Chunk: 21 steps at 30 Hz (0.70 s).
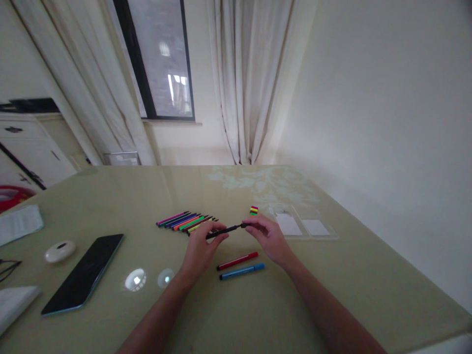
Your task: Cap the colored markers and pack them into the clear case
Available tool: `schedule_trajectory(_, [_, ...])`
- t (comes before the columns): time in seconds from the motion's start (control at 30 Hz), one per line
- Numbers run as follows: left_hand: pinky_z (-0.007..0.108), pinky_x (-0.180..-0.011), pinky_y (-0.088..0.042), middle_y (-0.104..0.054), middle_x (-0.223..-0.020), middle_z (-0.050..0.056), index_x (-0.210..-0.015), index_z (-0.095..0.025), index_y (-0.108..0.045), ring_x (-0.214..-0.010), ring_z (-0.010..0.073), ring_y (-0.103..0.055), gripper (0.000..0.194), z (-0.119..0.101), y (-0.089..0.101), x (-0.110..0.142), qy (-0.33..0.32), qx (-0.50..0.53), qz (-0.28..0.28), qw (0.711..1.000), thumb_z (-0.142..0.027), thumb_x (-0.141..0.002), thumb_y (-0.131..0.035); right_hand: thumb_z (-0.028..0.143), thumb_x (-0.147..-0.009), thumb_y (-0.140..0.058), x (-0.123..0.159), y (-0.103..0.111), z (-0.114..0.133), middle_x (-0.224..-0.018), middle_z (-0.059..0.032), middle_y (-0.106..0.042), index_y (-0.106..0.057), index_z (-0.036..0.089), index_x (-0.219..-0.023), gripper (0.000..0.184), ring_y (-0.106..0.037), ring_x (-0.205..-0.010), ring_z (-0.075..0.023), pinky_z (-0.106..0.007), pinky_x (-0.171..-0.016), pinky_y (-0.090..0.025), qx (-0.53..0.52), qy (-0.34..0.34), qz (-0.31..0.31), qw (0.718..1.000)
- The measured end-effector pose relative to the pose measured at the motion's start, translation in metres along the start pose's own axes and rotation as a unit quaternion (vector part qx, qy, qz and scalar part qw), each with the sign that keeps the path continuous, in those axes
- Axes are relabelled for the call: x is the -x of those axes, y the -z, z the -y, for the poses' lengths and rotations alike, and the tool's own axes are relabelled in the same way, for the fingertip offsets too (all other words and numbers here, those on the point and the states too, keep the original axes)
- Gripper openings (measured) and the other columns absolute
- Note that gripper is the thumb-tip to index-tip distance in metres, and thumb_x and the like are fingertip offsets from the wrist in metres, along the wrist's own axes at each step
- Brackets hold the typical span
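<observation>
Between my two hands is a black marker (231, 229), held nearly level above the table. My left hand (203, 244) pinches its barrel. At the other end, the fingertips of my right hand (269, 237) are closed on a small black piece that looks like the marker's cap. Below them a red marker (238, 261) and a blue marker (242, 271) lie side by side, both capped. Several slim coloured markers (180, 221) lie in a slanted row behind my left hand, which hides part of the row.
A small striped colourful block (254, 210) stands beyond my right hand, beside an open clear plastic case (332, 233) with white inserts. To the left are a dark phone (86, 273), a white oval object (60, 251) and a folded cloth (21, 223). The wall borders the table's right side.
</observation>
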<state>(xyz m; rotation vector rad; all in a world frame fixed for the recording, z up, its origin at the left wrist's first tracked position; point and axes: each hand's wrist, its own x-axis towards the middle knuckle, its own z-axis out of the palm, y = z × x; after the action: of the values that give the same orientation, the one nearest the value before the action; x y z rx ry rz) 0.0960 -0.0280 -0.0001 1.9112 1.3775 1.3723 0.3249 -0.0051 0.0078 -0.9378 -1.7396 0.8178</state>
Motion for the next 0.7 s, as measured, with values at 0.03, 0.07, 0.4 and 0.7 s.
schedule_trajectory(0.03, [0.032,-0.076,-0.054,-0.075,-0.091,0.002,-0.093,-0.024,-0.073,-0.083,0.0199,-0.068,0.012,0.000,0.000,0.000,-0.007,-0.004,0.001,1.000,-0.034,-0.088,-0.071,0.037,-0.095,-0.069,0.000,0.000,0.000,-0.103,-0.0062,-0.075,-0.078,0.025,-0.107,0.019,-0.070,-0.097,-0.0209,-0.034,-0.086,-0.056,0.005,0.007,0.003,1.000])
schedule_trajectory(0.07, [0.032,-0.077,-0.054,-0.075,-0.091,0.002,-0.093,-0.024,-0.073,-0.084,0.0199,-0.069,0.010,0.000,-0.001,0.001,-0.016,-0.009,0.002,1.000,-0.033,-0.089,-0.071,0.037,-0.095,-0.068,0.001,-0.001,0.001,-0.102,-0.0061,-0.075,-0.078,0.026,-0.107,0.019,-0.069,-0.097,-0.0208,-0.034,-0.086,-0.056,0.015,0.015,0.006,1.000])
schedule_trajectory(0.4, [0.033,-0.083,-0.054,-0.077,-0.091,0.001,-0.093,-0.025,-0.078,-0.088,0.0203,-0.070,0.007,0.000,-0.003,0.007,-0.041,-0.031,0.007,0.999,-0.026,-0.086,-0.075,0.033,-0.097,-0.065,0.003,0.001,0.002,-0.083,-0.0041,-0.072,-0.080,0.024,-0.104,0.019,-0.067,-0.078,-0.0177,-0.031,-0.075,-0.053,0.050,0.026,0.054,0.997])
schedule_trajectory(0.7, [0.031,-0.077,-0.053,-0.076,-0.088,0.002,-0.090,-0.021,-0.076,-0.083,0.0200,-0.069,0.010,0.001,-0.009,0.005,0.055,0.004,0.092,0.994,-0.028,-0.084,-0.074,0.032,-0.094,-0.065,0.003,0.000,-0.008,-0.082,-0.0038,-0.071,-0.079,0.022,-0.100,0.018,-0.066,-0.076,-0.0172,-0.030,-0.072,-0.052,0.063,0.004,0.091,0.994])
